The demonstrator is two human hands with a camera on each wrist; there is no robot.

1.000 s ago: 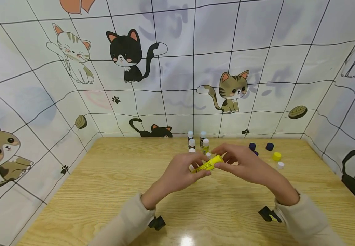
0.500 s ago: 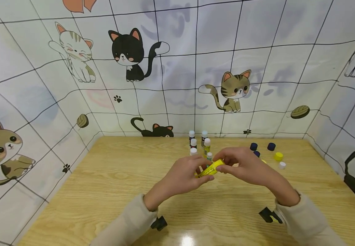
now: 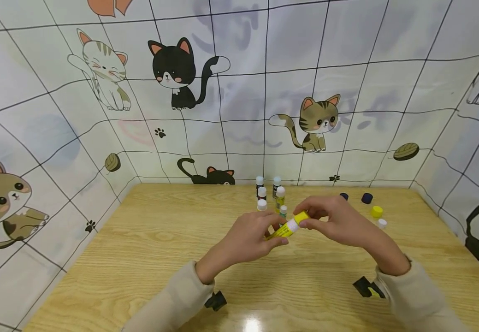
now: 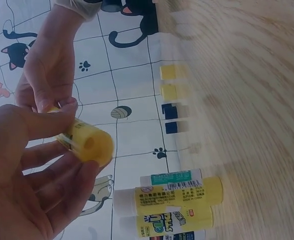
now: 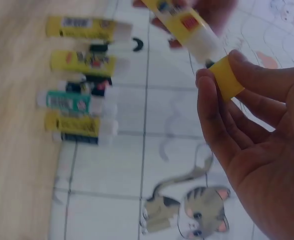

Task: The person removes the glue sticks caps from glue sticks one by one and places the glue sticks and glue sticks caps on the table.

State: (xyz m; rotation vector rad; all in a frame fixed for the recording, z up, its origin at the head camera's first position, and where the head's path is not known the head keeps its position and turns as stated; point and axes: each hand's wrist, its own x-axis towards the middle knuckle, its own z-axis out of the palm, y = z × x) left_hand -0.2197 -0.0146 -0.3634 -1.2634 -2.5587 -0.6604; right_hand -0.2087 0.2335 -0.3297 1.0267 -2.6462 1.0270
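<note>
My left hand (image 3: 249, 235) holds a yellow glue stick (image 3: 281, 231) in its fingers, tilted up to the right above the table. The stick's round yellow base (image 4: 94, 145) faces the camera in the left wrist view. Between thumb and fingertips of my right hand (image 3: 339, 221) is a yellow cap (image 5: 228, 77). In the right wrist view the cap sits just off the stick's white end (image 5: 205, 45), with a narrow gap between them. Behind the hands, several uncapped-looking white-topped glue sticks (image 3: 280, 198) stand upright, partly hidden by the left hand.
To the right on the wooden table (image 3: 160, 240) lie loose caps: a dark blue cap (image 3: 367, 198), a yellow cap (image 3: 376, 212) and a white cap (image 3: 382, 223), with others partly behind the right hand. A cat-patterned cloth (image 3: 239, 92) rises along the table's back edge.
The yellow cap has slid up off the glue stick, baring its white end. My right hand has shifted slightly right with the cap; the left hand keeps its hold.
</note>
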